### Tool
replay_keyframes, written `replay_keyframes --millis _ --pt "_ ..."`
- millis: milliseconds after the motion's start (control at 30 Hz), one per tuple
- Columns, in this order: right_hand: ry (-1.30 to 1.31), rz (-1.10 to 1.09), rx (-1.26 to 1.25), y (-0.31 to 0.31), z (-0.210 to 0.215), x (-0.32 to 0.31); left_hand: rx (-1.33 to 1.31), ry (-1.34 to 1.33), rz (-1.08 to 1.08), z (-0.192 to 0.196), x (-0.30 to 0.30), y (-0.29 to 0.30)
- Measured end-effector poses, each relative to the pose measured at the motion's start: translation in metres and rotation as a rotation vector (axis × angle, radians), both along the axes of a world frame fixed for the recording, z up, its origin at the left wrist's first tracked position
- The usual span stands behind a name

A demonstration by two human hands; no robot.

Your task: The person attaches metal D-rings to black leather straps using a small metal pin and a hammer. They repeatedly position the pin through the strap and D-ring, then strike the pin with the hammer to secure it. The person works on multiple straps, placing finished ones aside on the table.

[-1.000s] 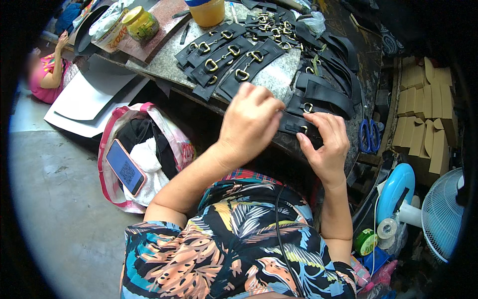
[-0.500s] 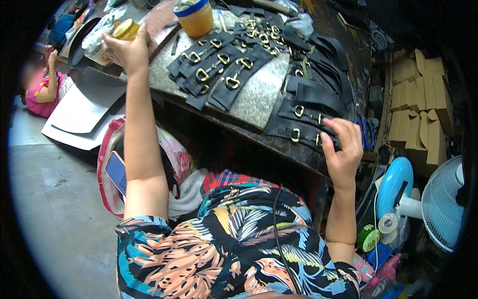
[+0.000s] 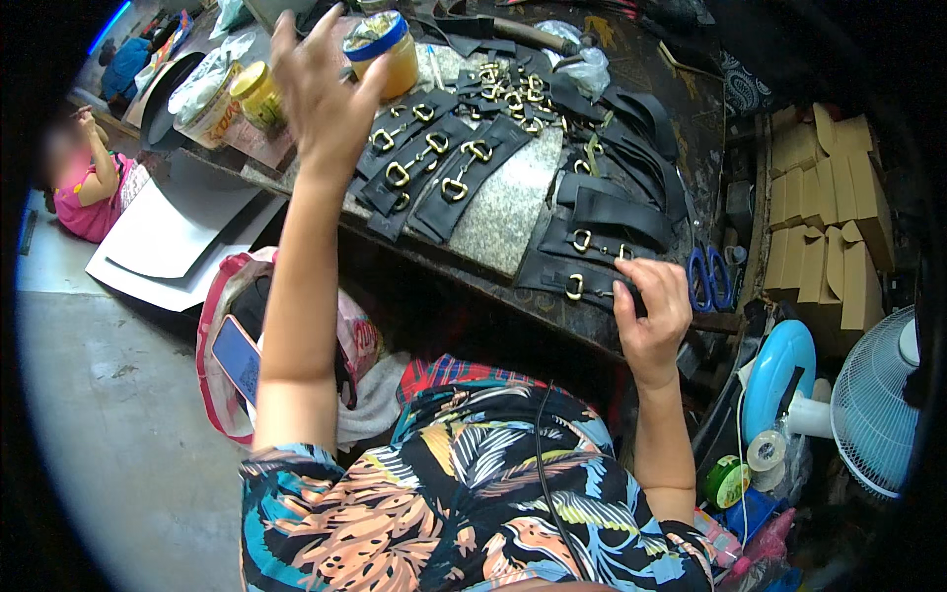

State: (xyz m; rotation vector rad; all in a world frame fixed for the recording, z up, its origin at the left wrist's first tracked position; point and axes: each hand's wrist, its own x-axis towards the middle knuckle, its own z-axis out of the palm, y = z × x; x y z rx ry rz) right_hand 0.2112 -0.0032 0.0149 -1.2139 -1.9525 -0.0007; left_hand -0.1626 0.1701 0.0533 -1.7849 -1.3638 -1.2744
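Observation:
My left hand [image 3: 321, 104] is raised over the table's left part, open and empty, fingers spread. Close to its thumb stands a tub [image 3: 400, 71] of amber stuff with a blue rim; a yellow jar [image 3: 258, 97] is on its other side. My right hand [image 3: 653, 314] hovers low at the table's front right edge, fingers half curled and a gap between thumb and forefinger. Their tips are at the gold fittings of a black strap [image 3: 554, 266]; contact is hard to make out. More black straps [image 3: 472, 173] with gold rings and clasps lie fanned over a stone slab [image 3: 503, 222].
Blue-handled scissors [image 3: 708, 278] are beside my right hand. Cardboard boxes [image 3: 824, 212] are stacked at the right, above a fan [image 3: 873, 405]. White sheets [image 3: 168, 232] jut out at the left. A bag [image 3: 222, 340] with a phone hangs below the table. Another person [image 3: 94, 192] sits far left.
My left hand has left the yellow jar, which now stands by a white tub, and moved right with fingers spread. My right hand stays at the strap fittings, thumb and forefinger closer together.

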Motion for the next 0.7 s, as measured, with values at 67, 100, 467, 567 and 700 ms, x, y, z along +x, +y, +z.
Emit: replay_keyframes --millis 67,100,467,567,700 --pt "-0.004 -0.004 -0.001 0.001 -0.002 0.001 -0.275 0.019 0.136 0.012 0.01 0.035" --pt "0.005 -0.01 0.006 0.002 -0.004 0.002 -0.378 0.066 0.296 0.015 0.009 0.05" --pt "0.053 0.276 -0.002 0.073 0.05 -0.032 -0.48 -0.63 -0.612 0.047 0.02 0.026" --pt "0.045 0.38 -0.008 0.111 0.055 -0.066 -0.637 -0.531 -0.777 0.038 0.065 -0.03" --pt "-0.022 0.267 -0.254 0.09 0.033 -0.067 -0.578 -0.531 -0.742 0.004 0.113 -0.077"
